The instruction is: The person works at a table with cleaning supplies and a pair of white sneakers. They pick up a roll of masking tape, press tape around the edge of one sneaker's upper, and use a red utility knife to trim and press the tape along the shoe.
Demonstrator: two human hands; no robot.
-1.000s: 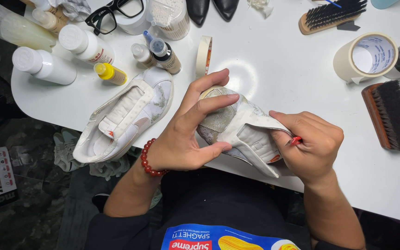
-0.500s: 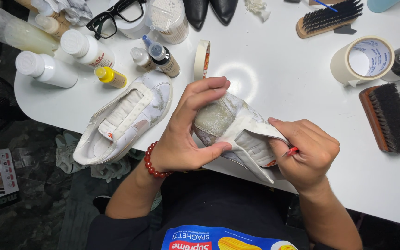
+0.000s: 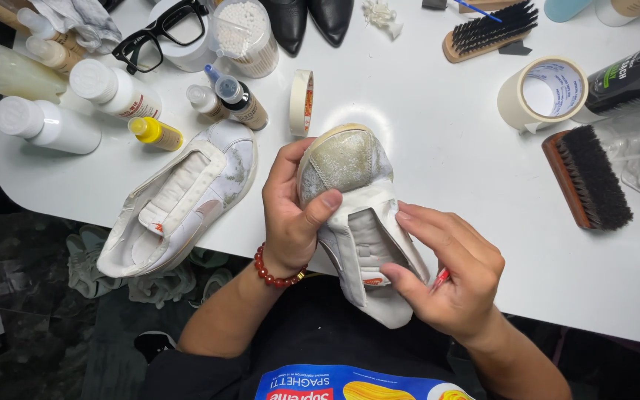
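Observation:
My left hand grips a dirty white sneaker around its middle, thumb across the top, toe pointing away from me over the white table's near edge. My right hand rests on the sneaker's tongue and heel opening, with fingers spread over it, and pinches a small red-tipped tool in the palm. A second white sneaker lies on the table to the left, apart from both hands. A red bead bracelet sits on my left wrist.
White bottles, a yellow bottle, small dropper bottles, black glasses and a tape roll stand at the back left. At the right lie two brushes and a wide tape roll. Black shoe tips lie at the back.
The held sneaker has been turned upright so its toe now points away. My left hand shifted its grip lower, and my right fingers have opened onto the tongue.

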